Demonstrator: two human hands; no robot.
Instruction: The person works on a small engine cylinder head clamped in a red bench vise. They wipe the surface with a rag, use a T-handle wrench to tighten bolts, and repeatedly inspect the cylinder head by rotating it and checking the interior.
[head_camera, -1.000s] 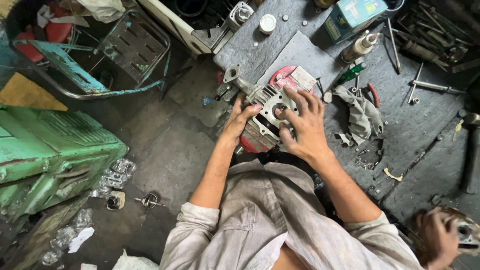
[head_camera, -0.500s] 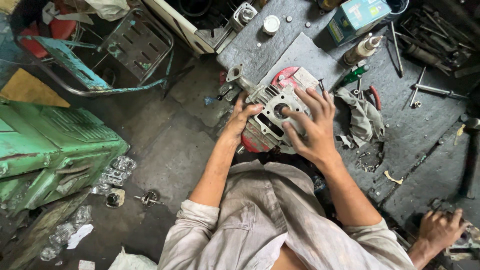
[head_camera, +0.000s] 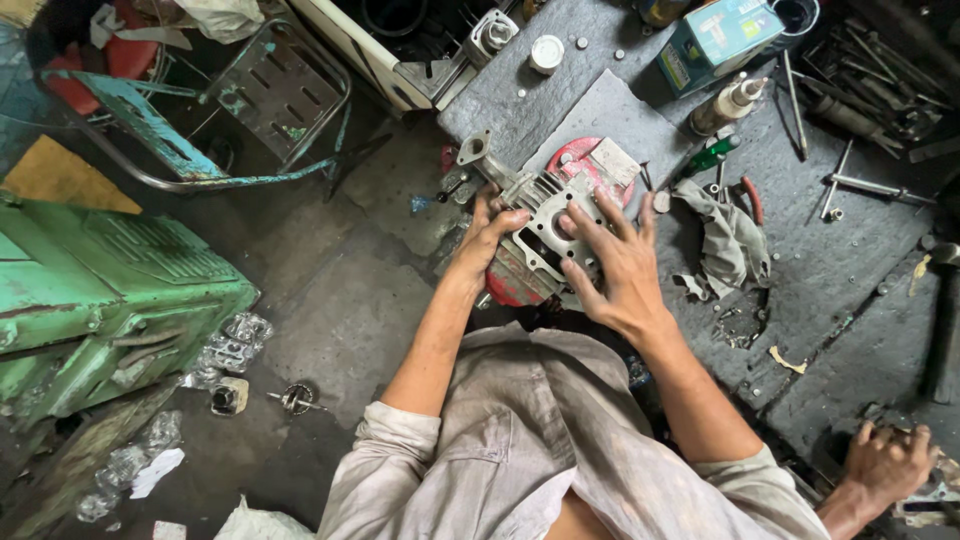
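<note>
A grey finned engine cylinder (head_camera: 548, 212) with a round bore lies on a red disc (head_camera: 592, 157) at the near edge of a dark, oily workbench (head_camera: 840, 270). My left hand (head_camera: 488, 235) grips the cylinder's left side, thumb up against the fins. My right hand (head_camera: 622, 268) lies over its right side with the fingers spread across the top face next to the bore. Part of the cylinder and disc is hidden beneath both hands.
A dirty rag (head_camera: 732, 245), a green-capped bottle (head_camera: 712, 157), a teal box (head_camera: 715, 35) and loose tools (head_camera: 860, 70) lie on the bench. Another person's hand (head_camera: 885, 462) rests at the bottom right. A green machine (head_camera: 110, 290) and a metal frame (head_camera: 200, 130) stand on the floor to the left.
My right hand slid a little to the right across the cylinder's top and spread its fingers. My left hand kept its hold on the left side.
</note>
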